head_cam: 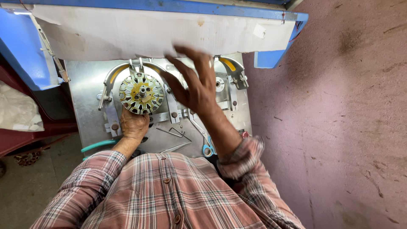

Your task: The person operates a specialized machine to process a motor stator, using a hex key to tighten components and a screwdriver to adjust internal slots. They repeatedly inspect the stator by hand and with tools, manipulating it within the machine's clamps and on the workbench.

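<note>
Lying at the far left, off the worktop, a white bag (17, 111) rests on a dark red surface beside a blue frame (23, 51). Next comes the grey metal worktop (85, 110), a plate set under a wide white panel (161, 32) that runs along its far edge. Near the plate's left edge a curved metal arm with a yellow strip (111, 78) arcs around a stator (141, 93), a round slotted disc with a brass-coloured middle and a short shaft at the centre. The left hand (134, 124) sits just below the stator, at the disc's lower rim, fingers curled up under it; whether it truly grips the disc or only presses against it cannot be told. A teal hose (97, 145) runs by the near left corner, next to the wrist. Toward the middle of the near edge lie thin bent wires (171, 132) and scissors (207, 148) with blue handles, their blades pointing away. The right hand (196, 82) is raised above the plate's middle, fingers spread and slack, grasping nothing, blurred. Behind it, toward the right edge, stands a second curved arm with a yellow strip (231, 65). Both sleeves are plaid. Right of the worktop is a pink floor (339, 118).
</note>
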